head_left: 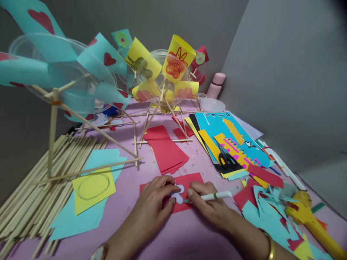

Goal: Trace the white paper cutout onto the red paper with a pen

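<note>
A small white rounded paper cutout (178, 195) lies on a red paper sheet (193, 178) at the front of the table. My left hand (157, 196) rests over the sheet's left part, fingers apart, thumb and fingertips pressing the cutout down. Between the thumb and fingers of my right hand (204, 198) is a white marker (221, 195) with a green band. Its green tip touches down at the cutout's right edge. My left palm and fingers hide part of the red sheet.
Wheel models of sticks, clear discs and paper cups (179, 59) stand behind. To the left are wooden sticks (32, 187) and a yellow sheet (93, 187) on blue paper. Red strips (166, 150) lie ahead. On the right are scissors (227, 160), paper scraps (273, 213) and a yellow tool (311, 224).
</note>
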`<state>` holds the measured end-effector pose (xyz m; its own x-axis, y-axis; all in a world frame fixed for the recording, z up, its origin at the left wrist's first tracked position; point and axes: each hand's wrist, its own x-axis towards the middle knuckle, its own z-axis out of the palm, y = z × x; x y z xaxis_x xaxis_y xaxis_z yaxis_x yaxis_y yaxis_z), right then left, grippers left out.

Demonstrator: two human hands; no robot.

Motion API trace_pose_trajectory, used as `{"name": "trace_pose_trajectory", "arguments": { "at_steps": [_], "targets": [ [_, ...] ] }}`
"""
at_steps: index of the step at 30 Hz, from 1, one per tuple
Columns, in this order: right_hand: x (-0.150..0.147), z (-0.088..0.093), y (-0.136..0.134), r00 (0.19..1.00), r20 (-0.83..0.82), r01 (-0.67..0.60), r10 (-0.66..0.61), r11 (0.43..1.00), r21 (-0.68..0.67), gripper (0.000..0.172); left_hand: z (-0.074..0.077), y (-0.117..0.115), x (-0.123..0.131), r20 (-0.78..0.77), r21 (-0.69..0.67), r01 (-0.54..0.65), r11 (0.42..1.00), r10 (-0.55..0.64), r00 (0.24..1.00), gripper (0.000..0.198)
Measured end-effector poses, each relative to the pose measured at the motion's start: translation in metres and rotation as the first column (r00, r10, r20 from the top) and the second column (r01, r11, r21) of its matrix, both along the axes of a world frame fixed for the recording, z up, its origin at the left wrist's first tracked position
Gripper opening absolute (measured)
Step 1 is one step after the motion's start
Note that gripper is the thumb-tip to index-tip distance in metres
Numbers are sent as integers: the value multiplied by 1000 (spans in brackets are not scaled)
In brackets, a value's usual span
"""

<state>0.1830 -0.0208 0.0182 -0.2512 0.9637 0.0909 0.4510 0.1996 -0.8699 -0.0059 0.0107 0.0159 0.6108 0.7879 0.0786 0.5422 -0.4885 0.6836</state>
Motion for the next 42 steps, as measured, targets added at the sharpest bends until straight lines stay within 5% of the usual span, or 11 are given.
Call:
{"name": "trace_pose_trajectory", "arguments": {
  "at_steps": [25, 32, 42],
  "targets": [
    [-1, 0, 0, 998, -3, -69, 69, 997, -27, 34, 2, 0, 0, 12, -3, 3, 1000, -3, 1000, 31],
    [0, -4, -4, 992, -110, 58, -63, 997, -49, 35, 0, 0, -1, 15, 2, 7, 1000, -7, 1000, 31],
    [-4, 0, -4, 998, 0, -55, 55, 998, 5, 32, 3, -1, 0, 0, 8, 10, 1000, -10, 1000, 30]
  ]
}}
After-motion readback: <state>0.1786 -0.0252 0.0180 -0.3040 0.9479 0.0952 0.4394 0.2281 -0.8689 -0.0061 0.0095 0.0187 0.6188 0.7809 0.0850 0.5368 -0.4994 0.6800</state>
